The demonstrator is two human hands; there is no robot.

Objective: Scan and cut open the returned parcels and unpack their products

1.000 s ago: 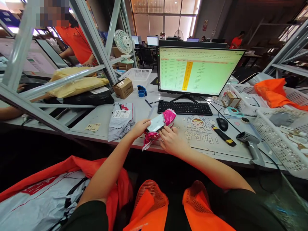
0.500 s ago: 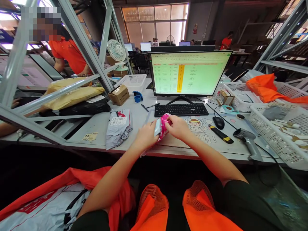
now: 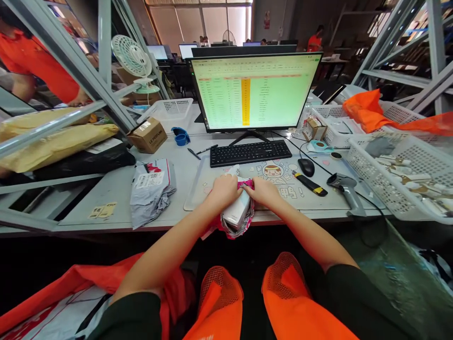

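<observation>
A pink mailer bag (image 3: 231, 233) with a silvery inside hangs torn open at the desk's front edge. Inside its mouth lies a small white box (image 3: 236, 211), one end pointing towards me. My left hand (image 3: 226, 190) grips the bag's upper left side, fingers curled over it. On the other side my right hand (image 3: 262, 191) pinches the bag's edge, the two hands nearly touching. To the left of them rests a grey mailer bag (image 3: 150, 191) with a white label. A black keyboard (image 3: 251, 153) lies just behind my hands.
A monitor (image 3: 255, 94) stands behind the keyboard. Right of my hands are a mouse (image 3: 306, 167), a yellow-black box cutter (image 3: 310, 183), a barcode scanner (image 3: 347, 191) and a white basket (image 3: 406, 179). At left are a cardboard box (image 3: 147, 135) and a metal frame (image 3: 67, 126); a person in orange stands beyond.
The pink bag has been turned and its mouth spread, so the white box inside now shows. Both hands have come closer to me. The camera view has shifted right and down.
</observation>
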